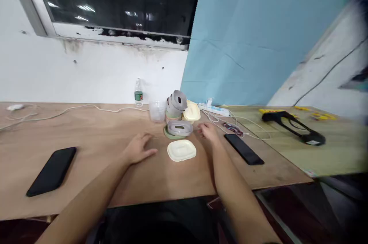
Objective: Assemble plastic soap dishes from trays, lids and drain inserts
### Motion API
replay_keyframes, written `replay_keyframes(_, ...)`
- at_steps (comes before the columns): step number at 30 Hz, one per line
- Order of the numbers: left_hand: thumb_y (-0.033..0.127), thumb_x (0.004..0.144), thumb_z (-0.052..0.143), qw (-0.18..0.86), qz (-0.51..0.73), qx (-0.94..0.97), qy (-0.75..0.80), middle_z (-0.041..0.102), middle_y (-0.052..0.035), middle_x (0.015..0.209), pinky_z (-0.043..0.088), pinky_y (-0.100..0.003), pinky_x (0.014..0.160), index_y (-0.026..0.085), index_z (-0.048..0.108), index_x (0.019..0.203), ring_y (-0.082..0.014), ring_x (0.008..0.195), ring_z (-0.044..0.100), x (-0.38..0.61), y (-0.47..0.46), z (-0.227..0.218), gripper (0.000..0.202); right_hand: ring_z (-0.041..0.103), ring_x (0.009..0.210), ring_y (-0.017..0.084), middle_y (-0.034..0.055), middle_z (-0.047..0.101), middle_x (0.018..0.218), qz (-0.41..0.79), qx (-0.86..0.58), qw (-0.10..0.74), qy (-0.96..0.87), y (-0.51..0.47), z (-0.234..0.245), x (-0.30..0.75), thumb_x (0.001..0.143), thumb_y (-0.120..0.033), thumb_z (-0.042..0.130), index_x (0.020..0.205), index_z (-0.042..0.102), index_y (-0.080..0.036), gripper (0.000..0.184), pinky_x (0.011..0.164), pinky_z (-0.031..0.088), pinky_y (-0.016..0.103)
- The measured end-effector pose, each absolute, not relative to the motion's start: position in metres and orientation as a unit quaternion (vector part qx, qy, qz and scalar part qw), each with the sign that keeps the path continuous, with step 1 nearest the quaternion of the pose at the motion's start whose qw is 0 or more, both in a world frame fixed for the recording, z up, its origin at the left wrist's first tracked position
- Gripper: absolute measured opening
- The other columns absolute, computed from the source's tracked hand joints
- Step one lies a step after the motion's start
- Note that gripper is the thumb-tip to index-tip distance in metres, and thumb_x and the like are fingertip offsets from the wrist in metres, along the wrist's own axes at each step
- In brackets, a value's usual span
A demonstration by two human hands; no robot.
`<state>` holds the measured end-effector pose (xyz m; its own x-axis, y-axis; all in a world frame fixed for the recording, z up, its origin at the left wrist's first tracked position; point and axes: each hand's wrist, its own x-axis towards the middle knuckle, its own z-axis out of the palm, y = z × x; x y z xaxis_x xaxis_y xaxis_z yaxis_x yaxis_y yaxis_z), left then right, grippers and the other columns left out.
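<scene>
My left hand (139, 148) lies flat on the wooden table (94, 136), fingers stretched out, holding nothing, just left of a cream square lid (181, 150). My right hand (208, 130) rests on the table to the right of a grey lid (179, 127) that sits on a greenish one; its fingers are loosely curled and hold nothing. Behind these stand a clear plastic cup (157, 111), a tilted stack of grey containers (176, 104) and a stack of cream containers (191, 113).
A black phone (52, 170) lies at the left, another black phone (243, 149) right of my right hand. A water bottle (138, 93) stands by the wall. A white power strip (214, 109) with cables and a black strap device (293, 126) lie at the right.
</scene>
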<state>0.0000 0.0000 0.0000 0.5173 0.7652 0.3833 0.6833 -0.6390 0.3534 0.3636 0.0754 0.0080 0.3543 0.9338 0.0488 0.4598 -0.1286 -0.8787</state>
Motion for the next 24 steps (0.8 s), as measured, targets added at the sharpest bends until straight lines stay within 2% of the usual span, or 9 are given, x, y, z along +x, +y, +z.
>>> replay_keyframes(5,0.072,0.075,0.053,0.064,0.184,0.946,0.258,0.043,-0.0131,0.145,0.032,-0.049,0.105,0.023,0.044,0.139,-0.0354,0.134,0.036,0.054,-0.021,-0.007,0.081,0.050,0.054,0.014,0.0014,0.058,0.056,0.118,-0.672,0.497,-0.536,0.074,0.006,0.348,0.079,-0.039,0.050,0.068,0.061,-0.016,0.028,0.053,0.034,0.025)
replay_keyframes(7,0.072,0.075,0.053,0.071,0.171,0.952,0.244,0.040,-0.0121,0.148,0.033,-0.048,0.104,0.024,0.047,0.136,-0.0348,0.136,0.034,0.061,-0.022,-0.010,0.078,0.051,0.058,0.015,0.0020,0.059,0.060,0.052,-0.644,0.527,-0.553,0.072,0.005,0.340,0.082,-0.046,0.050,0.066,0.060,-0.017,0.035,0.056,0.035,0.025)
replay_keyframes(9,0.071,0.075,0.054,0.076,0.181,0.944,0.264,0.044,-0.0120,0.145,0.034,-0.047,0.103,0.022,0.057,0.124,-0.0330,0.133,0.039,0.059,-0.019,-0.010,0.068,0.051,0.059,0.015,0.0016,0.060,0.061,0.030,-0.624,0.544,-0.559,0.068,0.004,0.330,0.084,-0.049,0.048,0.068,0.060,-0.017,0.038,0.057,0.035,0.025)
replay_keyframes(11,0.068,0.075,0.058,0.076,0.206,0.927,0.305,0.052,-0.0115,0.138,0.035,-0.045,0.102,0.021,0.067,0.101,-0.0314,0.126,0.047,0.047,-0.012,-0.008,0.055,0.051,0.058,0.014,0.0009,0.059,0.061,0.018,-0.603,0.553,-0.574,0.062,0.003,0.317,0.086,-0.049,0.048,0.071,0.061,-0.017,0.038,0.058,0.037,0.025)
replay_keyframes(14,0.064,0.074,0.062,0.083,0.236,0.894,0.371,0.061,-0.0102,0.126,0.040,-0.042,0.097,0.019,0.065,0.069,-0.0289,0.115,0.055,0.021,-0.001,-0.002,0.045,0.053,0.059,0.014,0.0008,0.060,0.063,-0.010,-0.552,0.555,-0.623,0.053,0.002,0.296,0.088,-0.044,0.050,0.073,0.062,-0.018,0.033,0.061,0.040,0.026)
replay_keyframes(16,0.061,0.074,0.064,0.101,0.247,0.880,0.393,0.063,-0.0105,0.122,0.042,-0.039,0.095,0.019,0.061,0.059,-0.0275,0.112,0.058,0.005,0.006,0.001,0.044,0.055,0.060,0.015,0.0019,0.063,0.065,-0.036,-0.500,0.543,-0.674,0.048,-0.002,0.280,0.089,-0.039,0.051,0.073,0.063,-0.018,0.029,0.063,0.042,0.027)
replay_keyframes(19,0.059,0.072,0.067,0.139,0.264,0.855,0.425,0.066,-0.0098,0.117,0.045,-0.036,0.091,0.020,0.066,0.076,-0.0252,0.105,0.061,-0.009,0.011,0.001,0.040,0.055,0.059,0.014,0.0021,0.062,0.063,-0.072,-0.387,0.493,-0.776,0.043,-0.011,0.258,0.089,-0.032,0.051,0.071,0.063,-0.020,0.025,0.062,0.042,0.028)
replay_keyframes(22,0.060,0.066,0.071,0.162,0.249,0.844,0.446,0.065,-0.0081,0.119,0.044,-0.037,0.094,0.021,0.062,0.115,-0.0263,0.108,0.060,-0.009,0.013,-0.006,0.063,0.054,0.062,0.015,0.0026,0.061,0.064,-0.088,-0.294,0.437,-0.845,0.040,-0.017,0.242,0.088,-0.027,0.053,0.071,0.063,-0.020,0.021,0.064,0.043,0.029)
replay_keyframes(24,0.059,0.067,0.070,0.153,0.224,0.852,0.448,0.062,-0.0074,0.126,0.039,-0.042,0.100,0.024,0.056,0.126,-0.0283,0.116,0.055,-0.004,0.013,-0.012,0.070,0.055,0.069,0.016,0.0039,0.062,0.070,-0.090,-0.275,0.425,-0.857,0.040,-0.016,0.237,0.088,-0.026,0.053,0.073,0.063,-0.021,0.019,0.068,0.044,0.031)
